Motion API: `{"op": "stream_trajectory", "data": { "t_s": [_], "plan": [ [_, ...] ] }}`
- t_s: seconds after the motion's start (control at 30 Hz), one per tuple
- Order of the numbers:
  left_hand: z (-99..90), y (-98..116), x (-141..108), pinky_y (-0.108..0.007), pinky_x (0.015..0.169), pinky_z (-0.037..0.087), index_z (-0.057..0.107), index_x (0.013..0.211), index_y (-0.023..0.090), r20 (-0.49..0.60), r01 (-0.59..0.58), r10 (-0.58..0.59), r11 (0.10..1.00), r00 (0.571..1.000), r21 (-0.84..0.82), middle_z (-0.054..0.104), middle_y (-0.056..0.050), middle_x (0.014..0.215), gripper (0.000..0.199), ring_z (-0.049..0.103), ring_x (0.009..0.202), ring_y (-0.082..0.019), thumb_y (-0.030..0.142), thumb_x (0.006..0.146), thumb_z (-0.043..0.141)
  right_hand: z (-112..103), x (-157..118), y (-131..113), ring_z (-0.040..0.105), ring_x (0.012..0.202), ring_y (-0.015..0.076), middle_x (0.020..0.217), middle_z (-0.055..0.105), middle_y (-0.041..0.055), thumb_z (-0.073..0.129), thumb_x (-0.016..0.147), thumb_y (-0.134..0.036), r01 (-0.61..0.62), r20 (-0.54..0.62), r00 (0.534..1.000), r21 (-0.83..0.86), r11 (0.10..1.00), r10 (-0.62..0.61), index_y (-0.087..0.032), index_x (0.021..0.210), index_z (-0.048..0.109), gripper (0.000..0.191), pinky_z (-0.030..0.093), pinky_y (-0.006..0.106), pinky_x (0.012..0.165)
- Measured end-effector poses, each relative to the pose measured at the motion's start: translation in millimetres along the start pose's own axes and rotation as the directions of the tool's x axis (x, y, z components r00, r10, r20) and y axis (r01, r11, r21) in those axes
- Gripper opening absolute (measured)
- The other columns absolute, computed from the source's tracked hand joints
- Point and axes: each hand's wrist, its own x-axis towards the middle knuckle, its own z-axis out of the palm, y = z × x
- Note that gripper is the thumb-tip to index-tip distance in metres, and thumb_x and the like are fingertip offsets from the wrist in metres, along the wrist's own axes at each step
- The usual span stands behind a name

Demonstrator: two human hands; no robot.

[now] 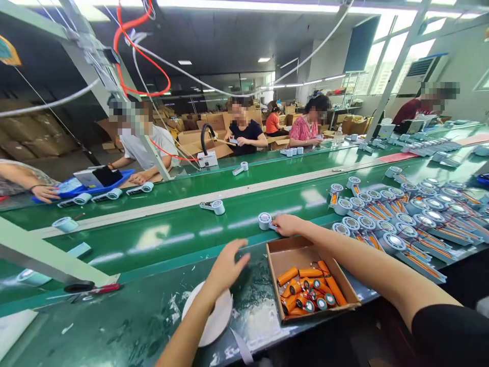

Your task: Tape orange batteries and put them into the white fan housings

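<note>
R hand [281, 225] grips the handle end of a grey unit [264, 220] on the green belt [183, 224]; its round end lies just L of that hand, long axis roughly sideways, R arm nearer. L hand [228, 265], empty, fingers apart, hangs over desk [133, 321] nr white disc [221, 318]. Cardboard box [296, 252] w/ orange cells [336, 290] sits nearby. No legible labels.

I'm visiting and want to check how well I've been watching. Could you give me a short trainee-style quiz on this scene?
1. Which hand touches a round-headed grey unit: (a) left or (b) right?
2. True or false: the orange battery cells are in the cardboard box.
3. What hides part of the white disc on the workbench?

Key: 1. b, the right hand. 2. True. 3. The left forearm.
</note>
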Motion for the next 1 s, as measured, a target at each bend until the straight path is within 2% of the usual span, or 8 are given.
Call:
{"op": "stream_trajectory", "data": {
  "t_s": [0.13,0.23,0.33,0.5,0.63,0.83,0.9,1.0],
  "plan": [
    [0.6,-71,-142,-0.071,0.12,0.03,0.064,0.14,0.037,0.01,0.102,-0.107,0.969,0.994,0.224,0.058,-0.007,0.151,0.052,0.045,0.146,-0.04,0.046,0.089,0.064,-6,4,12,0.073,0.09,0.0217,0.097,0.077,0.0038,0.071,0.092,-0.028,-0.051,-0.115,0.991,0.095,0.994,0.062,-0.025,0.104,0.08,0.015,0.05,0.024,0.077],
    [-0.3,-83,-183,-0.072,0.121,0.027,0.053,0.151,0.04,0.052,0.138,-0.165,0.931,0.985,0.338,0.05,-0.005,0.158,0.072,0.033,0.153,-0.041,0.031,0.081,0.071,-16,7,18,0.072,0.1,0.025,0.109,0.076,0.0103,0.067,0.095,-0.02,-0.148,-0.218,0.96,0.148,0.978,0.178,-0.02,0.116,0.076,0.024,0.05,0.026,0.082],
    [-8.9,-67,-179,-0.06,0.12,0.04,0.064,0.141,0.03,0.053,0.076,-0.097,0.951,0.994,0.301,0.06,-0.008,0.149,0.057,0.044,0.147,-0.039,0.028,0.084,0.07,-28,2,5,0.07,0.105,0.03,0.113,0.073,0.0206,0.064,0.097,-0.017,-0.19,-0.278,0.932,0.175,0.966,0.234,-0.01,0.116,0.074,0.023,0.05,0.031,0.088],
    [-13.2,-25,-166,-0.059,0.116,0.046,0.065,0.13,0.022,-0.412,0.042,0.082,0.958,0.908,0.284,0.067,-0.012,0.133,0.041,0.045,0.143,-0.038,0.031,0.09,0.069,-27,-64,-68,0.07,0.099,0.0235,0.112,0.074,0.0096,0.055,0.107,-0.042,0.114,-0.276,0.961,0.336,0.935,-0.018,-0.018,0.132,0.066,0.035,0.051,0.03,0.087],
    [3.2,14,-161,-0.059,0.122,0.039,0.064,0.126,0.026,-0.559,-0.028,0.134,0.98,0.818,0.195,0.068,-0.007,0.13,0.032,0.041,0.148,-0.032,0.019,0.095,0.061,2,-153,-145,0.069,0.069,0.0162,0.085,0.076,-0.0013,0.077,0.093,-0.049,0.229,0.019,0.899,0.832,0.505,-0.437,-0.022,0.122,0.071,0.04,0.049,0.021,0.062],
    [27.5,0,-148,-0.047,0.096,0.062,0.068,0.123,0.023,-0.463,0.189,-0.451,0.841,0.763,-0.508,0.074,-0.008,0.112,0.06,0.07,0.111,-0.033,0.052,0.072,0.083,50,-200,-194,0.053,0.05,0.0122,0.063,0.064,-0.0066,0.078,0.089,-0.026,0.474,0.292,0.61,0.61,0.635,-0.736,-0.025,0.081,0.07,0.011,0.031,0.022,0.046],
    [30.5,-13,-147,-0.042,0.09,0.064,0.069,0.124,0.021,-0.39,0.243,-0.545,0.761,0.743,-0.601,0.074,-0.009,0.111,0.068,0.072,0.106,-0.031,0.054,0.066,0.085,42,-194,-174,0.058,0.054,0.0155,0.07,0.069,-0.0051,0.078,0.09,-0.035,0.509,0.282,0.679,0.484,0.711,-0.678,-0.029,0.091,0.073,0.008,0.032,0.025,0.047],
    [31.4,-14,-151,-0.039,0.091,0.064,0.069,0.125,0.022,-0.334,0.252,-0.517,0.766,0.788,-0.592,0.071,-0.009,0.121,0.067,0.07,0.113,-0.031,0.052,0.067,0.084,20,-171,-126,0.07,0.078,0.0202,0.092,0.076,0.0004,0.069,0.099,-0.037,0.36,0.016,0.921,0.345,0.867,-0.389,-0.027,0.105,0.074,0.013,0.044,0.026,0.063]
  ]
}}
